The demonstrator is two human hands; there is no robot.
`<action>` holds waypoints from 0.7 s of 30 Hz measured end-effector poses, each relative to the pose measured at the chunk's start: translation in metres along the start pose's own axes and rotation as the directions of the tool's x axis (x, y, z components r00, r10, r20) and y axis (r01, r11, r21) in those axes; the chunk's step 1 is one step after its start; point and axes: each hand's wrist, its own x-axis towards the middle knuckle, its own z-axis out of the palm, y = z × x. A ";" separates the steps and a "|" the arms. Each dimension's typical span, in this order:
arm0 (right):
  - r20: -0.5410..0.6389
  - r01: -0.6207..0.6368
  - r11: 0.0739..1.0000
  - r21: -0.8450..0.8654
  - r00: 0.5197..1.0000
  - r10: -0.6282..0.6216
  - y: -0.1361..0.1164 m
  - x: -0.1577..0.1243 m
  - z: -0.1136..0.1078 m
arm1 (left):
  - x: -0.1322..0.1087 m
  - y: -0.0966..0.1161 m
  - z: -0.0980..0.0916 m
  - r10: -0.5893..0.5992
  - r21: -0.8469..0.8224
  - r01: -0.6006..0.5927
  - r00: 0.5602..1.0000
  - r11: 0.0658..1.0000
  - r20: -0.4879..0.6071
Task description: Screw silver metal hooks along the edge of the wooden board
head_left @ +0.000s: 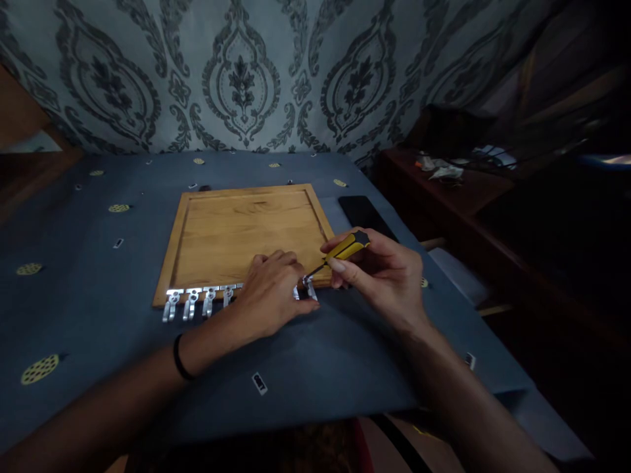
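Observation:
A rectangular wooden board (246, 233) with a raised border lies on the cloth-covered table. Along its near edge runs a silvery metal hook rail (201, 290) with several hooks hanging toward me. My left hand (273, 289) is closed over the right part of the rail, fingers bent on the board and thumb at the near side; it hides some hooks. Between the thumb and fingers of my right hand (382, 272) is a yellow-and-black screwdriver (348, 247), tilted with its shaft down to the left. The tip meets the rail near its right end; a screw there cannot be made out.
A black phone (367, 217) lies right of the board, close to my right hand. The blue patterned tablecloth (89, 263) reaches the table's right edge. Behind stands a patterned wall (241, 79). Farther right, a dark reddish piece of furniture (438, 187) carries crumpled wrapping (444, 167).

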 end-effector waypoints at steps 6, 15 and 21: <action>-0.005 -0.023 1.000 0.007 1.000 0.023 -0.002 -0.002 0.001 | 0.000 0.001 -0.001 0.008 -0.019 -0.008 1.000 1.000 -0.008; 0.051 0.007 0.999 -0.044 0.999 -0.005 -0.002 -0.003 -0.003 | 0.000 0.001 -0.001 0.001 -0.022 0.000 1.000 1.000 0.003; 0.030 0.025 1.000 -0.002 0.999 -0.025 0.001 -0.003 0.000 | 0.000 0.000 -0.001 0.008 -0.008 -0.008 1.000 1.000 0.011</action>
